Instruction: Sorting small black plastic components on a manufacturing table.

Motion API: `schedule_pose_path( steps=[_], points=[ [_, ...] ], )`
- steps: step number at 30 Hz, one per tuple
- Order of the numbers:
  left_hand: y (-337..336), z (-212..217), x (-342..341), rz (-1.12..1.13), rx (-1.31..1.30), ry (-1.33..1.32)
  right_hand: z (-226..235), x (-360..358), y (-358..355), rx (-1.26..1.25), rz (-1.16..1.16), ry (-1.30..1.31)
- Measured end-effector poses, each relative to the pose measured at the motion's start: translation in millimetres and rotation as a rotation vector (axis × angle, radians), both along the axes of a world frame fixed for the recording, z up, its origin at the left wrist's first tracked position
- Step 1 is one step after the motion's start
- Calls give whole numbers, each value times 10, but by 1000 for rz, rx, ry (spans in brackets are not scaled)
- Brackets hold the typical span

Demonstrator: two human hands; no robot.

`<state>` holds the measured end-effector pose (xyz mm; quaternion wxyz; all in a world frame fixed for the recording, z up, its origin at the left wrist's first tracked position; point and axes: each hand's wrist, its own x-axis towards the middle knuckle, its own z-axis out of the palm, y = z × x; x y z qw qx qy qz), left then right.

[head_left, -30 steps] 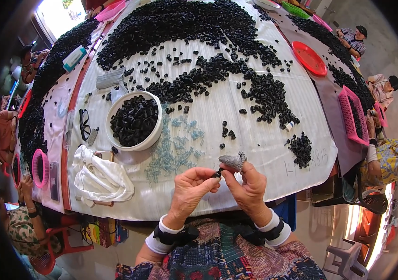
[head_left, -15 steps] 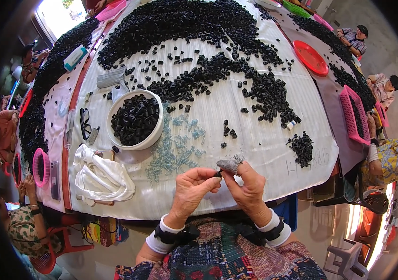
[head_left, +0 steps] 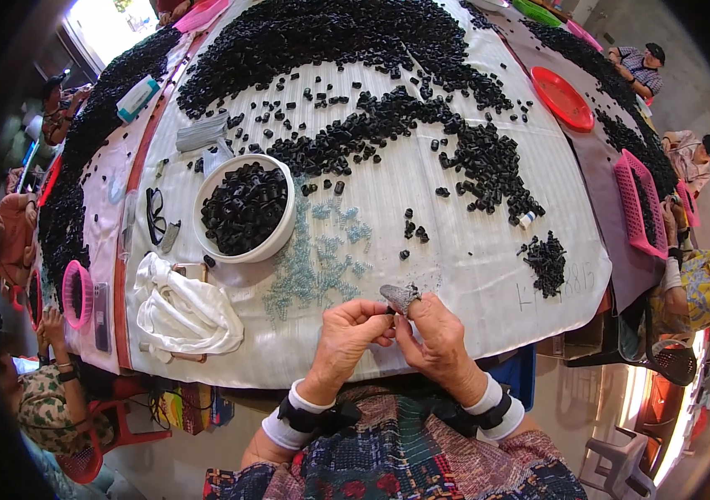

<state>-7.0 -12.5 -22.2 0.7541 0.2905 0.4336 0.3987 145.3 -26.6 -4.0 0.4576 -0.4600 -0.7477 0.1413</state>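
Note:
Near the front edge of the table my hands meet at the fingertips. My left hand [head_left: 344,333] is closed in a pinch on a small black piece [head_left: 390,309], mostly hidden by the fingers. My right hand [head_left: 438,342] is closed around a grey, rough-looking strip [head_left: 401,295], which curls over the top of its fingers, close against the black piece. On the white cloth beyond them lie a few small black cylindrical parts [head_left: 409,227]. Left of these are scattered translucent bluish springy-looking bits [head_left: 309,267]. A white bowl [head_left: 287,225] is heaped with black parts.
Black parts [head_left: 330,42] cover the far table, with a smaller pile [head_left: 546,265] at right. On the left are a white cloth bundle [head_left: 188,308], glasses [head_left: 155,217] and stacked grey strips [head_left: 202,133]. A red plate [head_left: 563,98] and pink basket [head_left: 640,204] stand right. Other people sit around.
The grey strip and my right fingers have shifted slightly, the strip now tilting down more to the right. The whole view has moved a little. Both hands keep their grips.

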Motion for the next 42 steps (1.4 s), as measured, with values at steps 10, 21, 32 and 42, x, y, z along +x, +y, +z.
schedule_pose_path(
  steps=[10,21,32,42],
  points=[
    [46,39,-58,6,-3,-54,-14,-13,18,-149,24,22],
    [32,11,-58,-29,48,10,-129,-83,-9,-42,-38,-119],
    [44,45,-52,-58,21,44,-76,7,58,18,-26,-168],
    [105,35,-101,-95,49,-40,-83,9,91,67,7,-144]
  ],
)
